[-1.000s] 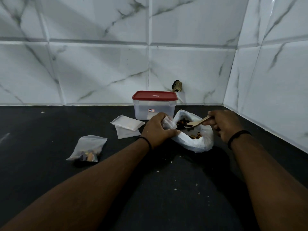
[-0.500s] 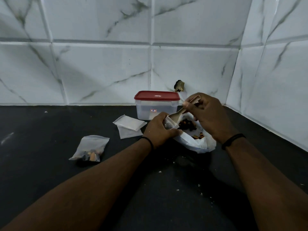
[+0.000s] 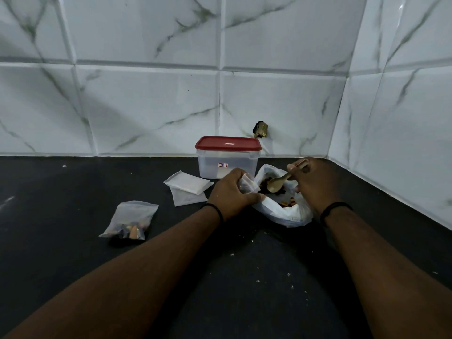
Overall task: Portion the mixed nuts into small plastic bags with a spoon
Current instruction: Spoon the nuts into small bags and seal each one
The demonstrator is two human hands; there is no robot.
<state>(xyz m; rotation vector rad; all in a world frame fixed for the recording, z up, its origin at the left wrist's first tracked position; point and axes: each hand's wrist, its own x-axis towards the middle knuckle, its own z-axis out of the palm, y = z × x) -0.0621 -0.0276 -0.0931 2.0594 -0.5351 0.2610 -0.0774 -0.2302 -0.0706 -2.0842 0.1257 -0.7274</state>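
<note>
We see our left hand (image 3: 231,192) curled around a small plastic bag (image 3: 248,183), fingers closed on it and holding it up at the left edge of the big white bag (image 3: 283,206) of mixed nuts (image 3: 289,203). Our right hand (image 3: 313,179) grips the wooden spoon (image 3: 277,183) by its handle — fingers wrapped tight around it — with the bowl of the spoon pointing down and left, over the open mouth of the big bag, just beside the small bag. We cannot tell whether the spoon carries any nuts.

The big bag sits on the black counter (image 3: 73,192), near the corner of the white marble-patterned wall tiles (image 3: 146,106). Just behind it and to the left stands a clear box (image 3: 227,165) with a red lid (image 3: 228,143) on top, close to the wall. Left of the box lies a small stack of empty bags (image 3: 187,188), flat on the counter. Further left and nearer to us lies a filled bag (image 3: 130,221) — nuts gathered at its lower end. Pale crumbs (image 3: 256,281) dot the counter between our forearms. A dark band circles each wrist.
</note>
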